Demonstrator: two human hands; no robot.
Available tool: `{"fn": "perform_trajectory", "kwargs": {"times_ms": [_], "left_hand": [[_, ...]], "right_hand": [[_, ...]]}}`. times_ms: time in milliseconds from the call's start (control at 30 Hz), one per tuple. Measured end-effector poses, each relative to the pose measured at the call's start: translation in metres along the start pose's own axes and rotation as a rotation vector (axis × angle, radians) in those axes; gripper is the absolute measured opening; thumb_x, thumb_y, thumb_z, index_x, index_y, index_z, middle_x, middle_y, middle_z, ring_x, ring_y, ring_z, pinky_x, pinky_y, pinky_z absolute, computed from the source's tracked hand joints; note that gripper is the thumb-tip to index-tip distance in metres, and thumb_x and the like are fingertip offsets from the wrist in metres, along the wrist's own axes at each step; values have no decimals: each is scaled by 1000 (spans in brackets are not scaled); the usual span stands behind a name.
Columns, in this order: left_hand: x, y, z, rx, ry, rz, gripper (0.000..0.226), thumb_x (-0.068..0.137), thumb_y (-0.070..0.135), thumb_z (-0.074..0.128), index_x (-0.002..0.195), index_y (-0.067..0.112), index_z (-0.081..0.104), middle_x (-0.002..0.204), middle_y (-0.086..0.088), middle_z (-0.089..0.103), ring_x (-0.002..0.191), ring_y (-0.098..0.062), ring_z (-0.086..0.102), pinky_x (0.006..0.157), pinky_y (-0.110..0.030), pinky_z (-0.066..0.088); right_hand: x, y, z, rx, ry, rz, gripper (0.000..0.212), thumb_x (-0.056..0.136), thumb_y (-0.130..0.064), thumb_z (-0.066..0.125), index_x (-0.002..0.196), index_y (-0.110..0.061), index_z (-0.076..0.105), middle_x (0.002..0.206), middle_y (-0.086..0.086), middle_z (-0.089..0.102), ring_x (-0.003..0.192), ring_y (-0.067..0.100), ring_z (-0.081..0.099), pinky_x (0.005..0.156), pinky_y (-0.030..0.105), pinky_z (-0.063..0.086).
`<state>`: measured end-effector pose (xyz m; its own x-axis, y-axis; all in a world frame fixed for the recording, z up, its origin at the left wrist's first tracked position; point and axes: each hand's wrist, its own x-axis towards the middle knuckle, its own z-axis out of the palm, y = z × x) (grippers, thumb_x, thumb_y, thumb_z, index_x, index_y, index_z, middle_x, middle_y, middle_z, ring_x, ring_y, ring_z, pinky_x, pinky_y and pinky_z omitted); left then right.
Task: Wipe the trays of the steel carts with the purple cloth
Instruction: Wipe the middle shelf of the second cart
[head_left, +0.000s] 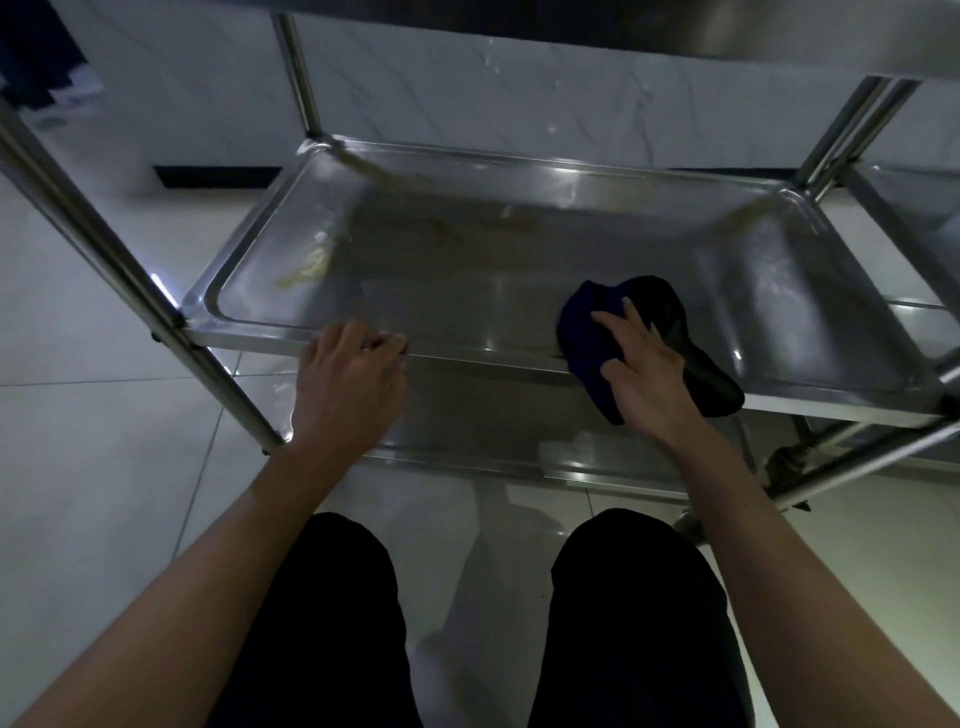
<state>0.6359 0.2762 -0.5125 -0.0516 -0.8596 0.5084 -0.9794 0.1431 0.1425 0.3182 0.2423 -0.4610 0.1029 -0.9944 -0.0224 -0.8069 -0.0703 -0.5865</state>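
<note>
The steel cart's middle tray (779, 291) lies in front of me, with yellowish smears at its left side and back edge. A dark purple cloth (587, 332) lies crumpled over the tray's front rim on the right. My right hand (641, 364) presses flat on the cloth with spread fingers. My left hand (348, 374) grips the tray's front rim further left, fingers curled over the edge.
A lower tray (467, 415) sits beneath, and an upper shelf (779, 36) overhangs at the top. Steel posts (104, 249) stand at the left and right. A second cart's tray (914, 208) adjoins on the right. White tiled floor surrounds; my knees are below.
</note>
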Motion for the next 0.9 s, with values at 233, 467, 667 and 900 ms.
{"fn": "perform_trajectory", "kwargs": {"times_ms": [233,467,667,900], "left_hand": [[-6,-5,2,-37,42,52,36,85,27,59,120,20,67,108,-5,60,98,-32,55,85,-46,48],[-7,-39,-18,-32,47,-106,28,87,26,66,114,19,71,117,-6,62,114,-28,52,86,-45,51],[-11,-78,-28,72,25,-265,31,88,22,68,118,13,72,117,-12,66,110,-36,59,93,-50,49],[-13,-91,-28,24,32,-199,31,87,26,69,117,19,75,112,-1,72,101,-29,65,87,-47,52]], "right_hand": [[29,-66,45,-95,-245,-139,60,104,-33,43,158,-40,19,169,0,-3,154,33,2,121,51,12],[42,-30,31,-277,-311,-251,65,93,-75,34,150,-61,7,167,-9,-13,155,21,-8,123,53,-5],[66,-63,70,-295,-356,-282,66,91,-78,19,151,-59,1,165,-11,-24,155,27,-10,120,54,-13],[98,-124,111,-271,-440,-290,59,102,-63,20,156,-49,0,164,-4,-28,154,29,-14,120,52,-15]]}}
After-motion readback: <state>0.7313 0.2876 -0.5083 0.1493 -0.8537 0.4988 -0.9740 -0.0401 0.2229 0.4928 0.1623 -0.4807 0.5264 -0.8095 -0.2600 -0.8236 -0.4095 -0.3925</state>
